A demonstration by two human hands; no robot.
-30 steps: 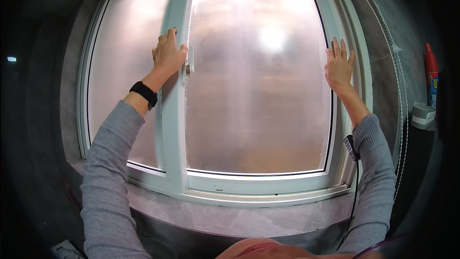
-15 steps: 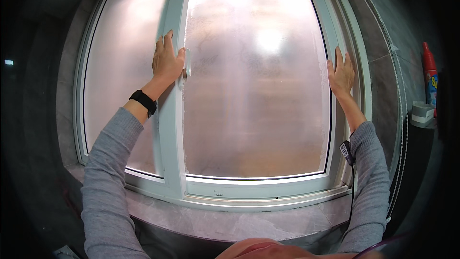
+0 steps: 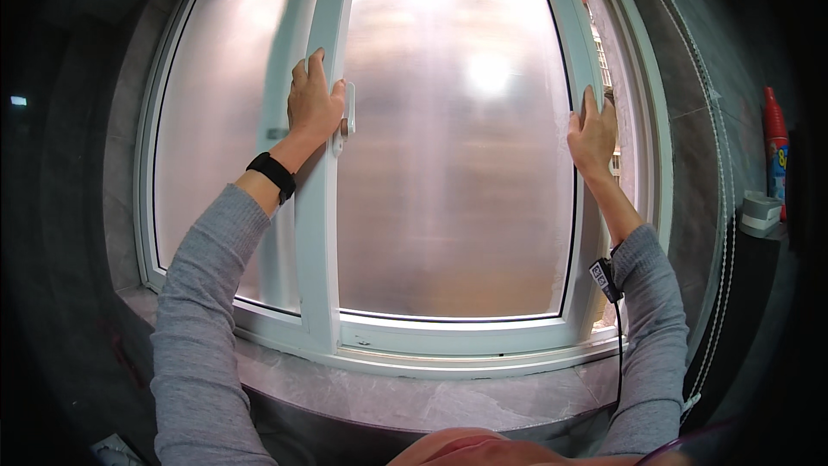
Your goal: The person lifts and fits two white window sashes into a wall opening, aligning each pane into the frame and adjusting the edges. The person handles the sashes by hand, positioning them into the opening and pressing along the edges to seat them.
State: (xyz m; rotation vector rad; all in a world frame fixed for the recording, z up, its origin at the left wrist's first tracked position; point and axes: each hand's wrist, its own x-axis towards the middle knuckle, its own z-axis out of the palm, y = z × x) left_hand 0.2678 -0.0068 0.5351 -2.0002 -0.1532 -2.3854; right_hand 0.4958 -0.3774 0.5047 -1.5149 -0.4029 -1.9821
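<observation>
A white-framed sliding window sash [image 3: 569, 207] with frosted glass [image 3: 448, 181] fills the middle of the head view. My left hand [image 3: 312, 108] lies on the fixed white upright [image 3: 319, 233], fingers apart and pointing up, thumb beside the white window handle [image 3: 349, 110]. On the sash's right-hand upright is my right hand [image 3: 593, 140]. Its index finger points up along the face, and the other fingers curl round the outer edge, their tips partly hidden. A narrow bright gap [image 3: 604, 43] shows between the sash and the outer window frame [image 3: 660, 164].
A grey stone sill [image 3: 414, 393] runs below the window. To the right hang beaded blind cords [image 3: 723, 207], near a red-capped bottle [image 3: 776, 147] and a small grey-and-white container [image 3: 760, 212]. A small black device [image 3: 605, 279] with a cable hangs by my right sleeve.
The sash's right edge has slid left with my right hand on it, and a gap has opened at the right. My left hand appears slightly further right as the view shifted a little.
</observation>
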